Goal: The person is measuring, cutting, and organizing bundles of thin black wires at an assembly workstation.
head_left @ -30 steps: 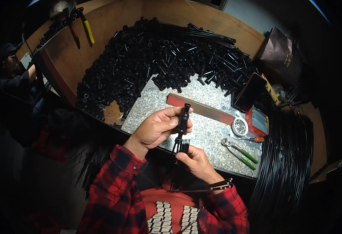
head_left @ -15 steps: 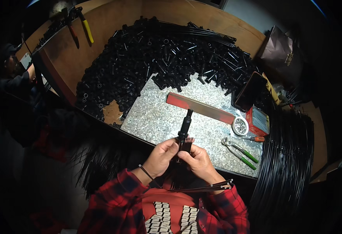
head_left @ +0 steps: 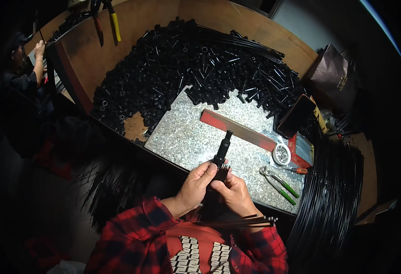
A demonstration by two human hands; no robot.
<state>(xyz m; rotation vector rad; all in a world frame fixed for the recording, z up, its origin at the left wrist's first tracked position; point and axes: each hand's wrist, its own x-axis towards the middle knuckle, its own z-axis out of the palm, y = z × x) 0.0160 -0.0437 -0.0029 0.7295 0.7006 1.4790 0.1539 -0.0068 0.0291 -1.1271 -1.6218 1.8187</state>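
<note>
A black stepped tube (head_left: 224,147) with a flared tip points up and slightly right in front of me. Thin black rods (head_left: 222,174) crowd side by side below its collar. My left hand (head_left: 192,188) is closed on the tube's lower part, the thumb lying along it. From the right, my right hand (head_left: 233,194) pinches the rods between thumb and fingers. Their lower ends run into shadow between my wrists. More dark rods with pale tips (head_left: 260,222) lie across my right forearm.
A speckled board (head_left: 177,137) bears a red bar (head_left: 237,129), a white cup of small metal bits (head_left: 281,154), green-handled pincers (head_left: 279,184) and an orange-handled screwdriver (head_left: 299,171). Behind lie heaped black parts (head_left: 164,64); at right hang long rods (head_left: 330,192). Another person (head_left: 27,82) works at far left.
The tube leans a little further right, and my left thumb has shifted up toward its collar. The whole view has tilted slightly. At far left the other person's hand has risen.
</note>
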